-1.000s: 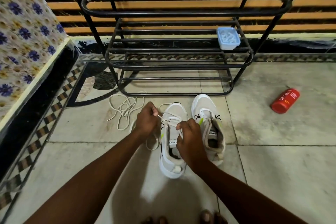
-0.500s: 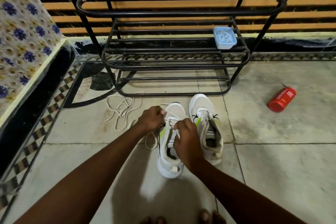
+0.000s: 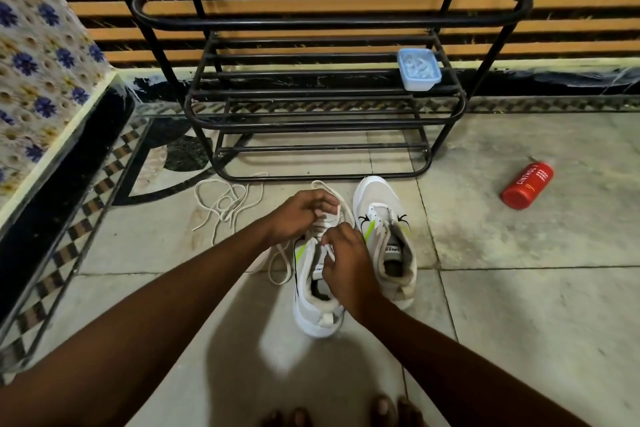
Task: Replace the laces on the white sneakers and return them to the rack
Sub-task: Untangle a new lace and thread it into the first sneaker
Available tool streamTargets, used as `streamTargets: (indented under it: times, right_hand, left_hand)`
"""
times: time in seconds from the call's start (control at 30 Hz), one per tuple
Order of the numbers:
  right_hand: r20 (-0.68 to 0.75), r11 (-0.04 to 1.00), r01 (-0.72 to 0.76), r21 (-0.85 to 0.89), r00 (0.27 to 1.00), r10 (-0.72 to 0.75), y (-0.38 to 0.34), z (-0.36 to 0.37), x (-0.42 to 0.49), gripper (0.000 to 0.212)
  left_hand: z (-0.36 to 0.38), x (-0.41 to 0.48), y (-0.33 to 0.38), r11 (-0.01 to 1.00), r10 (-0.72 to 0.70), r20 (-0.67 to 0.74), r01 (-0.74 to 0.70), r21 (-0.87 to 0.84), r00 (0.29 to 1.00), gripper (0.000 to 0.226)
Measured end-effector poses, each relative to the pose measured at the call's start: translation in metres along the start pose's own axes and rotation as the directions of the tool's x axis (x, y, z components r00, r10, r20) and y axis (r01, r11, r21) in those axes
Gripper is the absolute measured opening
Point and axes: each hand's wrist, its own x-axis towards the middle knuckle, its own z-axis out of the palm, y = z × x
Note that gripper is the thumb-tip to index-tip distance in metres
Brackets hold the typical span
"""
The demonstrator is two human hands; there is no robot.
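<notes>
Fingers [image 3: 325, 206] of left hand [image 3: 298, 215], right hand [image 3: 346, 263] pinched on lace [image 3: 281, 263] | judged limp, light; best gripped near tip | rack [image 3: 325, 121] at 12 o'clock

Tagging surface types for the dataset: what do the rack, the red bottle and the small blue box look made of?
Rack: likely metal tube, glossy black paint; round bars with glints, bent corners. Red bottle: smooth satin red, white print; plastic or coated metal, cannot tell. Blue box: probably thin plastic, pale and translucent at the walls.

Our left hand [image 3: 298, 214] and right hand [image 3: 347, 262] hide the sneaker's [image 3: 320, 321] toe and the lace's [image 3: 281, 265] path, and the rack's [image 3: 329, 21] top is cropped.
</notes>
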Motion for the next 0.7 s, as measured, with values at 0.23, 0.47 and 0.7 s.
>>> streamTargets:
  times: [0.23, 0.47, 0.7]
  right_hand:
    - [-0.039, 0.998, -0.03, 0.047, 0.999, 0.032, 0.0, 0.001, -0.001, 0.025]
    - [-0.07, 0.999, -0.034, 0.025, 0.997, 0.035, 0.0, 0.006, -0.002, 0.017]
    - [-0.044, 0.999, -0.04, 0.025, 0.998, 0.041, 0.005, 0.008, -0.001, 0.019]
  left_hand:
    - [-0.006, -0.017, -0.019, 0.966, 0.008, -0.207, 0.046, 0.253, 0.978, 0.021]
    - [-0.008, -0.032, -0.028, 0.856, 0.173, -0.239, -0.026, 0.516, 0.955, 0.032]
    - [-0.021, -0.032, -0.023, 0.671, 0.384, -0.151, -0.163, 0.723, 0.911, 0.012]
